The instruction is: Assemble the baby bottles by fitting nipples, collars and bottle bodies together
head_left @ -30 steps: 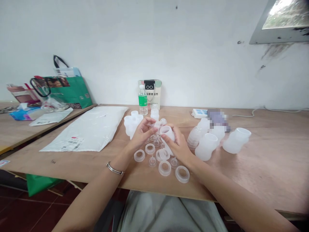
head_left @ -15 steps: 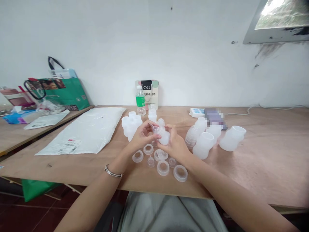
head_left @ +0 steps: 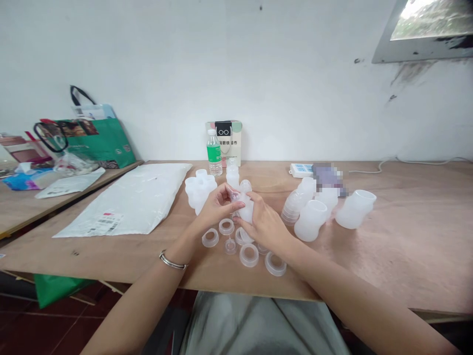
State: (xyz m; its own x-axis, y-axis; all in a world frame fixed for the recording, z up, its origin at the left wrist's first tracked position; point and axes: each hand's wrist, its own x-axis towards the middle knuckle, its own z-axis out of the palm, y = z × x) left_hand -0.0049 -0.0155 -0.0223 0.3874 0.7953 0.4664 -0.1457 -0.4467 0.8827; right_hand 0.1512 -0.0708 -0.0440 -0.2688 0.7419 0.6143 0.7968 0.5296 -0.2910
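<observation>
Left hand (head_left: 215, 204) pinches clear piece (head_left: 234, 196), right hand (head_left: 266, 220) grasps bottle (head_left: 246, 213), both over worktop (head_left: 406, 241), behind rings (head_left: 256, 256) by front edge. Seems fitting step; next move calls for careful lining-up.

Screw rings (head_left: 249, 264) lie on the table (head_left: 406, 256), right of the mailing bag (head_left: 129, 197). Behind them, a water bottle (head_left: 213, 154) stands before a paper bag (head_left: 232, 143).

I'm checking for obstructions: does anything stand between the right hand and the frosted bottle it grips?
Nothing visible: the right hand grips the frosted bottle directly. Translucent rings lie on the table below, not between.
</observation>
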